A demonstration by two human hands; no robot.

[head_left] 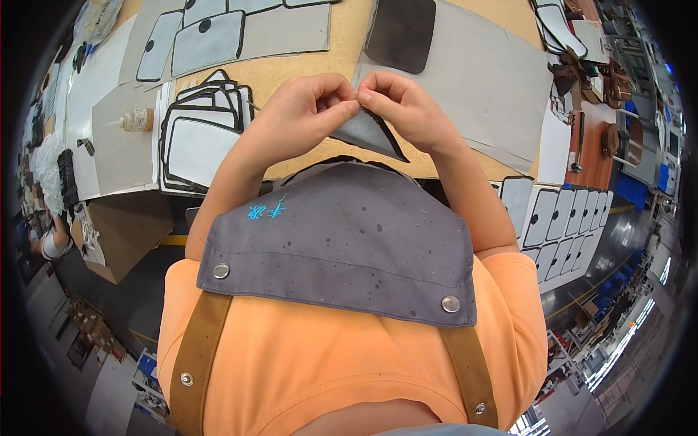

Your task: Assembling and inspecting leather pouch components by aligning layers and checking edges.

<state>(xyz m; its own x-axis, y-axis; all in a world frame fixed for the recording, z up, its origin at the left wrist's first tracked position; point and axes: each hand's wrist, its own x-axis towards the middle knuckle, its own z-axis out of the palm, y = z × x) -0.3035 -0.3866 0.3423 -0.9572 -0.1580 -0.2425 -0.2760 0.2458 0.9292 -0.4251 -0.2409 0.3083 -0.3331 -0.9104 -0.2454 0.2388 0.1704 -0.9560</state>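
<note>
In front of my chest, my left hand [309, 116] and my right hand [407, 109] meet with their fingertips pinched together. Between them hangs a grey panel with a black edge [367, 136], tilted and gripped at its upper edge. It looks like a flat piece of sheet material; its far side is hidden. A thin pointed end shows beside my left wrist, and I cannot tell what it belongs to. Left of that wrist lies a fanned stack of white panels with black borders [202, 150]. Beyond my right hand a dark rounded panel [400, 35] rests on a grey sheet [476, 80].
Further white panels with black dots [209, 42] lie at the far left of the tan table [298, 67]. A small bottle of amber liquid [137, 120] stands at the left. On the right is a board with rows of similar panels [563, 225]; a cardboard box [131, 236] sits lower left.
</note>
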